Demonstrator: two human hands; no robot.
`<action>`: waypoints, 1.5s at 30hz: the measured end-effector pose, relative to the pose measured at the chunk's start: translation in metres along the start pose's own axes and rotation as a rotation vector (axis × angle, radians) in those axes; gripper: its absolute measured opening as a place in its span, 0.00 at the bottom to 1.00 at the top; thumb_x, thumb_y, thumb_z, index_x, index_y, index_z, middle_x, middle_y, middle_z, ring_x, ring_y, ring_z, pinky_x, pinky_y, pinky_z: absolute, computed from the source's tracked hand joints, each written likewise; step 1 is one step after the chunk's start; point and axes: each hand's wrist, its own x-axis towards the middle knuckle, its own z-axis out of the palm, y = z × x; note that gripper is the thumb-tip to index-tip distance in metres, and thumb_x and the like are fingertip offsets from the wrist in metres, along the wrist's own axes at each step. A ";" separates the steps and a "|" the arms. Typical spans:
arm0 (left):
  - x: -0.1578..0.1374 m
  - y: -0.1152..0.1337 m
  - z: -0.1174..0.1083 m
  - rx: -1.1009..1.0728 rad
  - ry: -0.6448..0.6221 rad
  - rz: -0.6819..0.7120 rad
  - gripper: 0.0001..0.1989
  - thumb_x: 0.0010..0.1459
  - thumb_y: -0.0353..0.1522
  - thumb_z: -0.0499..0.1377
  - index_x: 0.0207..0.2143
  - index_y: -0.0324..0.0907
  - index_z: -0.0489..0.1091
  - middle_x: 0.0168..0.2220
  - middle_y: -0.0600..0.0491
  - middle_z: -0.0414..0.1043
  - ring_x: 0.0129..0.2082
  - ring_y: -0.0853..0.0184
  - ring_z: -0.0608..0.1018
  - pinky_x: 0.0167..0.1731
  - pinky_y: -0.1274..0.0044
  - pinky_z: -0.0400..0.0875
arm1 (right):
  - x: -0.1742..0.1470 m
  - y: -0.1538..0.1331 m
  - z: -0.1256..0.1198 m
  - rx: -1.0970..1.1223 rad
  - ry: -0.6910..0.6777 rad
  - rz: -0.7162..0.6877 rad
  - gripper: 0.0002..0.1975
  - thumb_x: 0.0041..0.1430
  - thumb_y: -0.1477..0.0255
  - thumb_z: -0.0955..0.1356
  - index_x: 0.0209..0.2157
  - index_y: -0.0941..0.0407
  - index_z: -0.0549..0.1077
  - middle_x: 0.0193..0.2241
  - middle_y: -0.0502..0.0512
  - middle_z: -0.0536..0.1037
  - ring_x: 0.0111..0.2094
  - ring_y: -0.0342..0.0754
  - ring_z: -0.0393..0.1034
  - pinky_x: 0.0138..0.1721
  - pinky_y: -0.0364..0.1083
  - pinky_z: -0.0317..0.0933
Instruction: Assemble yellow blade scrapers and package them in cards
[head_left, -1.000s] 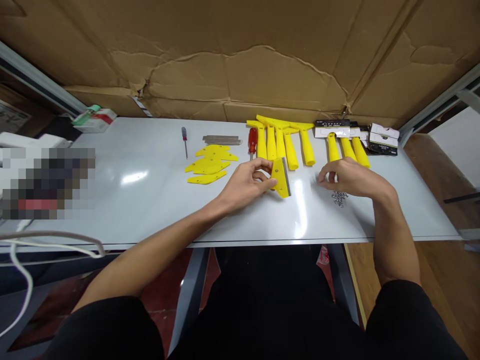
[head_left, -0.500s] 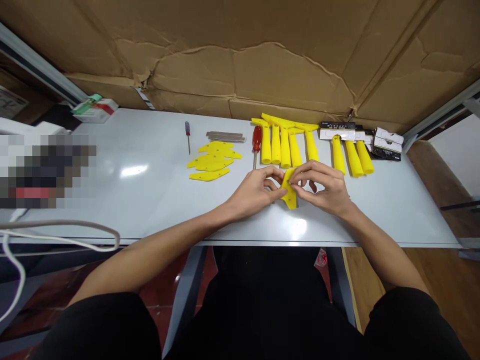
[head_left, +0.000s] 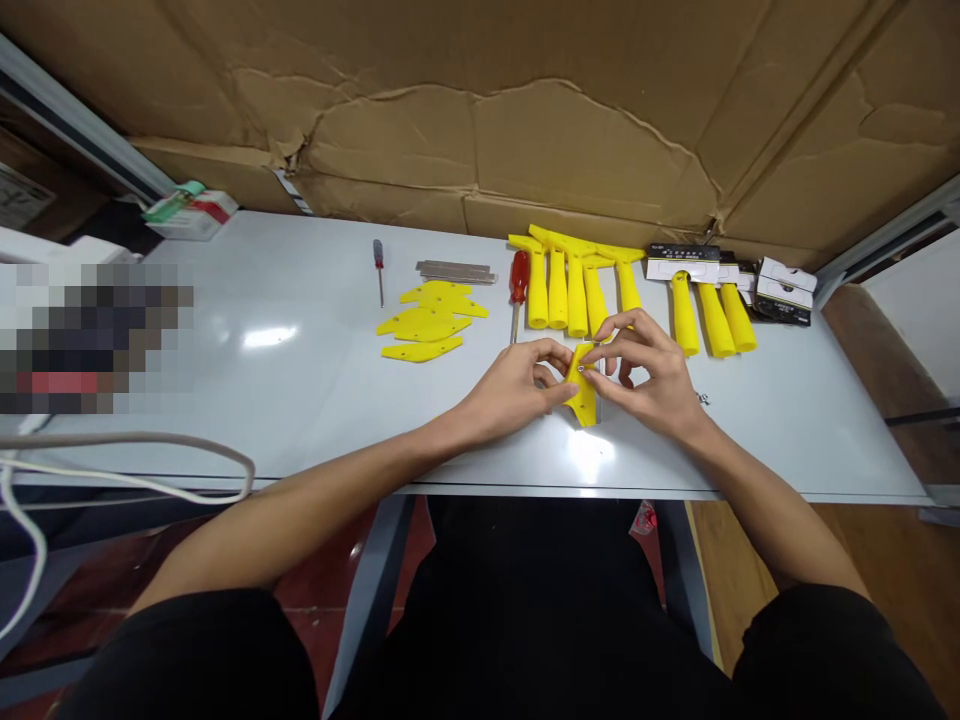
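Near the front of the table, my left hand (head_left: 521,388) grips a yellow plastic scraper (head_left: 583,408) between thumb and fingers. A strip of metal blade shows along the scraper's right edge. The thumb and index finger of my right hand (head_left: 649,375) close in on a small silver screw (head_left: 580,369) at the upper hole of the scraper's head. The scraper's handle is mostly hidden behind my left hand. Just right of my right wrist lie several small screws (head_left: 703,398).
Behind my hands stand several yellow scraper handles (head_left: 576,295) and a red screwdriver (head_left: 518,280). Handles with black-and-white card sleeves (head_left: 684,262) lie at the right. Yellow plates (head_left: 424,325), metal blades (head_left: 456,272) and a small screwdriver (head_left: 379,268) lie left. Cardboard (head_left: 397,140) backs the table.
The fingertips of my right hand have shifted slightly on the scraper's head, and the screw at the hole shows more plainly. My left hand keeps its grip. The view has moved a little.
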 end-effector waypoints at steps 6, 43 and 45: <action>-0.001 0.001 0.000 -0.003 -0.002 0.004 0.12 0.54 0.32 0.66 0.41 0.39 0.72 0.40 0.53 0.76 0.31 0.71 0.78 0.33 0.78 0.71 | -0.001 -0.002 0.002 0.046 0.015 0.071 0.05 0.60 0.74 0.73 0.38 0.56 0.82 0.47 0.56 0.71 0.30 0.32 0.67 0.23 0.36 0.64; -0.006 -0.002 0.001 0.134 0.009 0.110 0.15 0.59 0.40 0.65 0.45 0.42 0.74 0.47 0.50 0.79 0.38 0.65 0.81 0.41 0.72 0.76 | -0.003 -0.001 0.002 0.449 -0.045 0.433 0.14 0.54 0.67 0.79 0.39 0.57 0.78 0.41 0.54 0.75 0.44 0.41 0.72 0.34 0.36 0.68; -0.008 0.000 0.001 0.207 0.022 0.146 0.14 0.61 0.39 0.65 0.46 0.43 0.74 0.47 0.50 0.79 0.39 0.65 0.81 0.43 0.71 0.76 | -0.004 0.000 0.002 0.458 -0.043 0.421 0.15 0.54 0.66 0.79 0.39 0.57 0.77 0.41 0.55 0.75 0.45 0.42 0.72 0.35 0.36 0.68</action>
